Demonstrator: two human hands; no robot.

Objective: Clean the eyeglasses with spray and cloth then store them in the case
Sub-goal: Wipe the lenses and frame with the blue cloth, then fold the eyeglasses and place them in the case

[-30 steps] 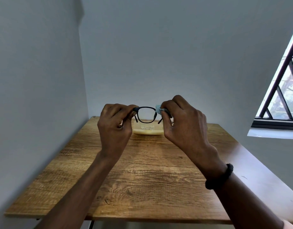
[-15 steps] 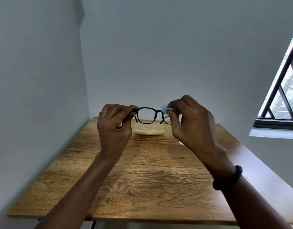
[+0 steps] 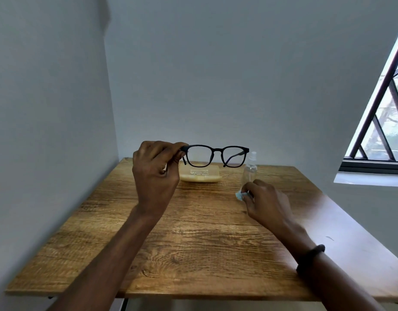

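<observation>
Right hand [image 3: 264, 199] dropped with cloth [image 3: 239, 195] beside spray bottle [image 3: 249, 169]; left hand [image 3: 156, 170] holds eyeglasses [image 3: 216, 156].

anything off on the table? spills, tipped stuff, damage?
Nothing stands out. The spray bottle stands upright, the case lies flat on the table, and the eyeglasses look intact in the left hand. No spill visible.

1. I see my left hand [image 3: 156, 173] raised over the tabletop [image 3: 193, 250], pinching the left end of the eyeglasses [image 3: 216, 156].
2. The glasses case [image 3: 200, 176] lies at the back, behind and below them.
3. The spray bottle [image 3: 249, 168] stands right of the case.
4. My right hand [image 3: 264, 202] sits just before the bottle, pinching the cloth [image 3: 240, 195] at the tabletop.
</observation>
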